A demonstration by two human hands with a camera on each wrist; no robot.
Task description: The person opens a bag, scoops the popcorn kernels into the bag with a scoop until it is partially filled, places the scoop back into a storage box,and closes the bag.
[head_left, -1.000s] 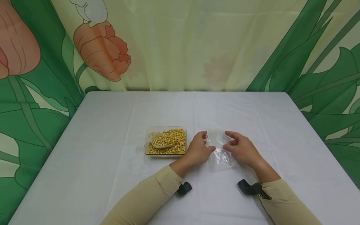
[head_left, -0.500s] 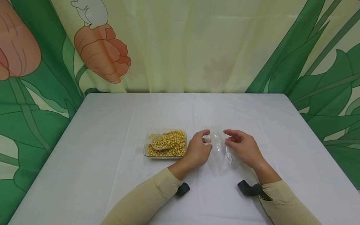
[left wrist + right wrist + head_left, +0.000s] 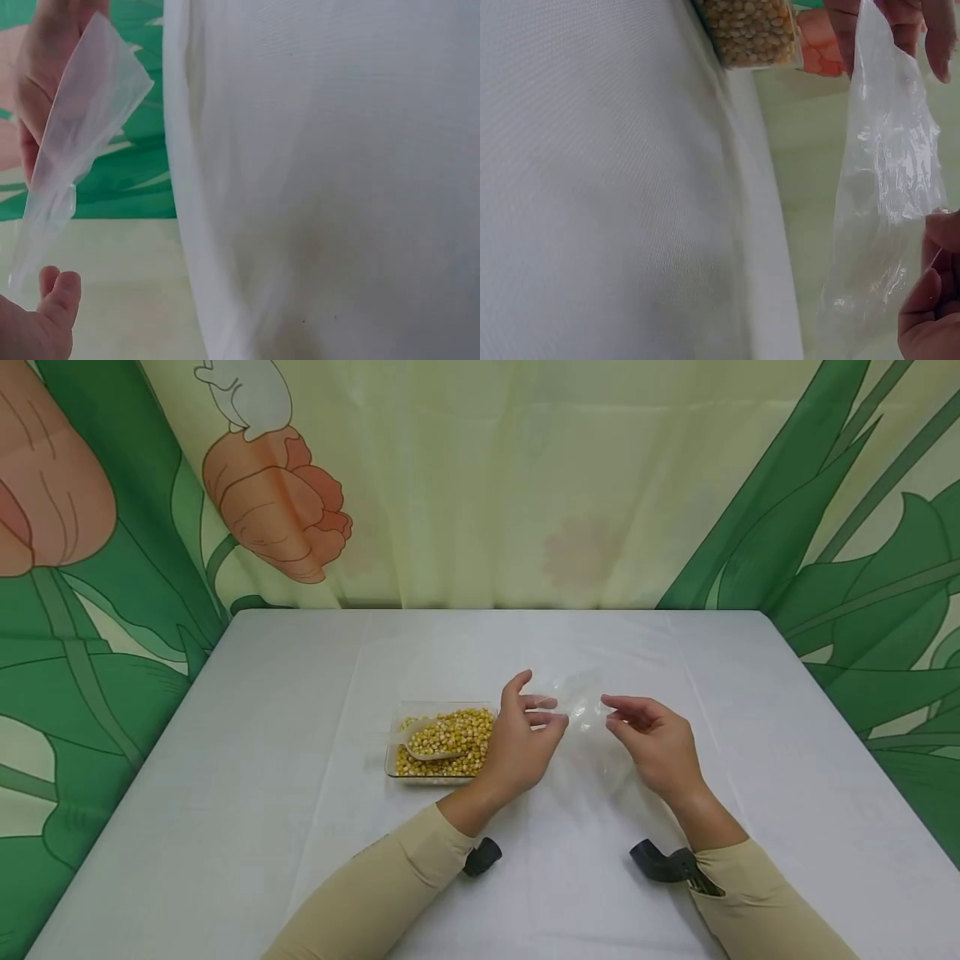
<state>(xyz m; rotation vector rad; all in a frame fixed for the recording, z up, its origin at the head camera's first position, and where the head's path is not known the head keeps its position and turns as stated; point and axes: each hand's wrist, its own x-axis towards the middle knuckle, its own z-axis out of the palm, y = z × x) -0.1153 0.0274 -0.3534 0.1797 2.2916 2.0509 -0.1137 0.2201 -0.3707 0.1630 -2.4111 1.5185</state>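
Observation:
A clear plastic bag (image 3: 581, 706) is held up between the two hands, over the table. My right hand (image 3: 663, 747) pinches its right edge between thumb and fingers; the right wrist view shows the wrinkled, shiny bag (image 3: 889, 165) reaching from this pinch up to the other hand. My left hand (image 3: 521, 739) holds the opposite side with thumb and fingers, its index finger raised away from the film. Just left of that hand sits a rectangular glass dish (image 3: 442, 779) of yellow corn kernels (image 3: 468, 731), and a scoop (image 3: 408, 745) with kernels in it lies on the heap.
The table (image 3: 270, 735) has a white cloth, and its far edge meets a printed curtain (image 3: 465, 485) with flowers and leaves. Black wrist mounts (image 3: 663, 862) stick out below both forearms. My left forearm passes close in front of the dish.
The bag has risen off the table and its top has shifted away from me. My left hand has moved up and lifted its index finger; my right hand has risen slightly.

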